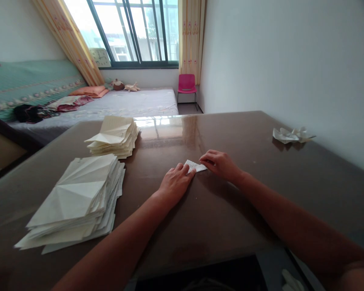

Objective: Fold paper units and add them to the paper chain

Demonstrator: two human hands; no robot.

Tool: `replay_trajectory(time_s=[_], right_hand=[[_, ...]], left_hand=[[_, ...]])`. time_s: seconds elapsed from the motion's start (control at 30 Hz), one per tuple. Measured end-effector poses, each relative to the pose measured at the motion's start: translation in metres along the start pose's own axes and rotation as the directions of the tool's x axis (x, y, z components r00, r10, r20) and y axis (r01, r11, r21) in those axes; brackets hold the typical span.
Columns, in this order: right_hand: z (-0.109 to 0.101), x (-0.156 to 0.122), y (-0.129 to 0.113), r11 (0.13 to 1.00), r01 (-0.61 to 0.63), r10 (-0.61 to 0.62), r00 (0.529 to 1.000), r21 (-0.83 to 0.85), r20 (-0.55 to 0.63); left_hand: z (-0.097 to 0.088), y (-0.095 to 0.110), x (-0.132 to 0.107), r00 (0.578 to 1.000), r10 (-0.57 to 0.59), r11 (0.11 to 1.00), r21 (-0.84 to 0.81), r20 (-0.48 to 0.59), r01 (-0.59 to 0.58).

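Note:
A small folded paper (195,166) with printed or written marks lies on the brown table between my hands. My left hand (176,180) holds down its left side, fingers bent and thumb near the lower edge. At the right corner, my right hand (221,163) has its fingers drawn together on the paper. Fingers cover both ends of the sheet, so its full shape is hidden. To the left stands a large stack of creased paper sheets (75,190), with a smaller, yellowish stack of creased sheets (113,135) behind it.
Folded paper pieces (293,135) sit near the table's right edge, close to the white wall (285,56). Beyond the glossy brown table (230,137) are a bed (145,99) and a pink chair (187,84) under a window. A dark gap shows below the table's near edge.

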State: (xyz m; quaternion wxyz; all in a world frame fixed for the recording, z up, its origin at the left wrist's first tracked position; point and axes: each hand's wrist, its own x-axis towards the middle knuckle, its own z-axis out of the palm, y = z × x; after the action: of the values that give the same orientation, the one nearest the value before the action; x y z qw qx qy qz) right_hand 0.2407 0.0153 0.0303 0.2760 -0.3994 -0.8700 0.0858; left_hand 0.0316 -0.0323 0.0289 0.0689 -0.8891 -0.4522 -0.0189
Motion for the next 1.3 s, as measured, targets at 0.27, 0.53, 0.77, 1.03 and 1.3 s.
replay_trajectory(time_s=[0.27,0.53,0.77,1.03,1.3], right_hand=[[0.016,-0.004,-0.003,0.999,0.040,-0.041,0.986,0.012,0.160],[0.009,-0.002,0.001,0.993,0.108,-0.099,0.981,-0.043,0.167],[0.010,-0.003,0.001,0.995,0.093,-0.086,0.980,-0.033,0.178],[-0.001,-0.002,-0.005,0.978,0.150,-0.107,0.958,-0.146,0.266],[-0.007,-0.002,-0.011,0.956,0.193,-0.113,0.938,-0.221,0.328]], left_hand=[[-0.009,0.000,-0.008,0.999,-0.002,1.000,-0.003,0.034,0.002],[-0.025,-0.032,-0.016,0.965,-0.245,0.951,-0.170,0.090,0.257],[-0.007,-0.051,-0.010,0.935,-0.334,0.817,-0.457,0.123,0.352],[-0.006,-0.041,-0.012,0.930,-0.352,0.872,-0.327,0.102,0.365],[-0.008,-0.011,-0.007,0.979,0.126,0.956,-0.245,-0.160,-0.163]])
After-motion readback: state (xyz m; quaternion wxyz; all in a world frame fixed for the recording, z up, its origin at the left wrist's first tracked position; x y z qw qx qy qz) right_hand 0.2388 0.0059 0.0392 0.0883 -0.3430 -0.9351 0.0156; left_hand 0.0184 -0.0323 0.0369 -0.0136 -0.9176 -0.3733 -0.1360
